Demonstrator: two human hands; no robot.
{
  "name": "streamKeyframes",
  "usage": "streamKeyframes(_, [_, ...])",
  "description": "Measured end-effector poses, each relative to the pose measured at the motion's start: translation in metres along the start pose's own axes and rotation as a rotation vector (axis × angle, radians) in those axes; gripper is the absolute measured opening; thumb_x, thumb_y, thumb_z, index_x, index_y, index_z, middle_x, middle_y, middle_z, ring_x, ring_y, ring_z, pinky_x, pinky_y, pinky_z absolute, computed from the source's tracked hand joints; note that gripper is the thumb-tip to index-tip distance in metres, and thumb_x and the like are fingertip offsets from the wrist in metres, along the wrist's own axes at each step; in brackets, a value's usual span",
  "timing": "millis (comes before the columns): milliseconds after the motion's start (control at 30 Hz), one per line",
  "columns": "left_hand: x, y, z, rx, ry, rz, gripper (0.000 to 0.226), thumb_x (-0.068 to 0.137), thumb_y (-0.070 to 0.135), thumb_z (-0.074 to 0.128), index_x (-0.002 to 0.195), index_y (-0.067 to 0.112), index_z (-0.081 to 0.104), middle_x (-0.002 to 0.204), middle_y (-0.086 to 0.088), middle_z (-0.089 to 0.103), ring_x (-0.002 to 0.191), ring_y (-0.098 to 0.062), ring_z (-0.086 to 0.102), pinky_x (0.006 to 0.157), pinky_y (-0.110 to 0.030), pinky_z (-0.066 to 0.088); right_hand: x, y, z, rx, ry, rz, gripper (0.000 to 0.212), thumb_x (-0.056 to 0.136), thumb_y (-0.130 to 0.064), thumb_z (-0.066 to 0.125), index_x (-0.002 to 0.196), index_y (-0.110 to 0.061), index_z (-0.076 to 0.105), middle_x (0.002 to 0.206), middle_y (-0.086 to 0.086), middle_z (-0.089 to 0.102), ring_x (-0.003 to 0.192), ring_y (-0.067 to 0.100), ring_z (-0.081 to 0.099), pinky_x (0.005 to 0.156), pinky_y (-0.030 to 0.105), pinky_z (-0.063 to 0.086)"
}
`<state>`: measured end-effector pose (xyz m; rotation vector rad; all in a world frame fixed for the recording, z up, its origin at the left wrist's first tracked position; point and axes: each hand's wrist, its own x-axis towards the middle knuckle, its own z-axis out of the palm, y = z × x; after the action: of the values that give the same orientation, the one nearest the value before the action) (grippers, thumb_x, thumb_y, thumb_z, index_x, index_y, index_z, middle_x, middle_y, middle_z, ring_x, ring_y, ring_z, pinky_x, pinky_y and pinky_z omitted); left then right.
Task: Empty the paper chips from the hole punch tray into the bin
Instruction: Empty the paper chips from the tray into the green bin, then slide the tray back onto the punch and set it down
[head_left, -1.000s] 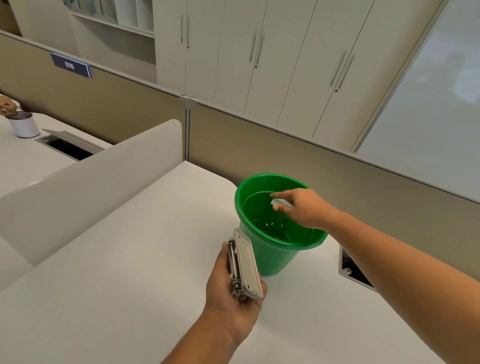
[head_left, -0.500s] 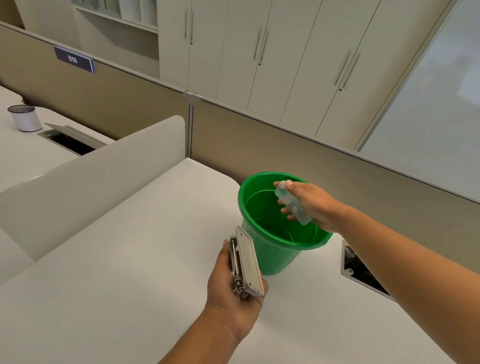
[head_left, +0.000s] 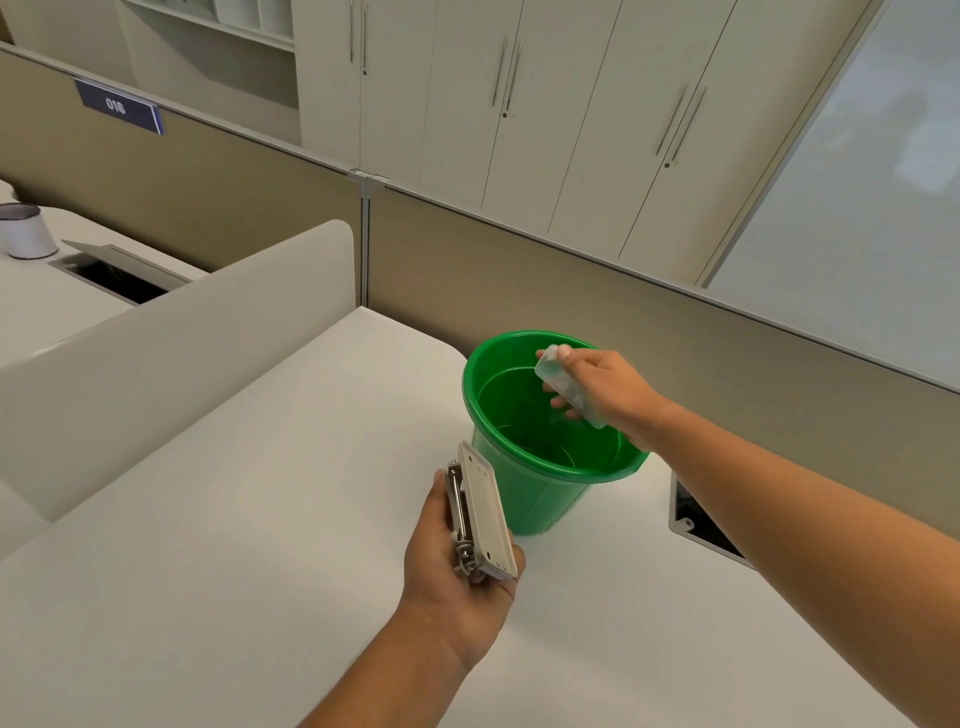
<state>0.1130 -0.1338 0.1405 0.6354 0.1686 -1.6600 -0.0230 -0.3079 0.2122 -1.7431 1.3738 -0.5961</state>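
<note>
A green bin (head_left: 540, 499) stands on the white desk (head_left: 234, 493). Over its open mouth my right hand (head_left: 602, 389) holds a small translucent chip tray (head_left: 563, 387), tilted with one end down toward the bin's inside. My left hand (head_left: 457, 577) is just in front of the bin's near left side and grips the hole punch (head_left: 480, 514) on its edge, with the beige base facing right and the metal mechanism facing left. The inside of the bin is blurred, so I cannot make out chips there.
A pale divider panel (head_left: 171, 338) runs along the desk's left side, and a tan partition (head_left: 571, 291) closes the back. A cable opening (head_left: 701, 525) is cut in the desk right of the bin. On the neighbouring desk stands a white cup (head_left: 23, 231).
My right hand has turned the chip tray from flat under the fingers to tilted and visible over the bin, shifting slightly toward the far rim. The left hand with the punch stays put.
</note>
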Motion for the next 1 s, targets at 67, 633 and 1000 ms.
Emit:
streamKeyframes(67, [-0.001,-0.001,0.002,0.003,-0.008,-0.009,0.035,0.088,0.047,0.059,0.076,0.017,0.074,0.052,-0.005,0.06,0.039,-0.014,0.055,0.037,-0.02,0.043,-0.005,-0.004,-0.005,0.238,0.018,0.06,0.045,0.103,-0.041,0.039,0.13,-0.011,0.059,0.104,0.015,0.07,0.081,0.023,0.067,0.067,0.032,0.058])
streamKeyframes(633, [-0.017,-0.022,0.009,0.088,-0.038,-0.032,0.032,0.087,0.048,0.061,0.079,0.019,0.072,0.052,-0.003,0.058,0.037,-0.014,0.051,0.036,-0.022,0.043,-0.084,-0.02,-0.01,1.06,0.098,0.125,0.052,0.099,-0.053,0.036,0.126,-0.018,0.064,0.114,0.013,0.073,0.093,0.022,0.072,0.082,0.035,0.056])
streamKeyframes(1000, [-0.081,-0.062,-0.007,0.371,-0.066,0.061,0.038,0.09,0.055,0.055,0.077,0.027,0.078,0.059,0.002,0.069,0.049,-0.012,0.062,0.045,-0.026,0.05,-0.233,0.043,0.045,1.291,0.197,0.254,0.05,0.097,-0.056,0.039,0.122,-0.025,0.068,0.106,0.009,0.078,0.099,0.022,0.063,0.088,0.037,0.05])
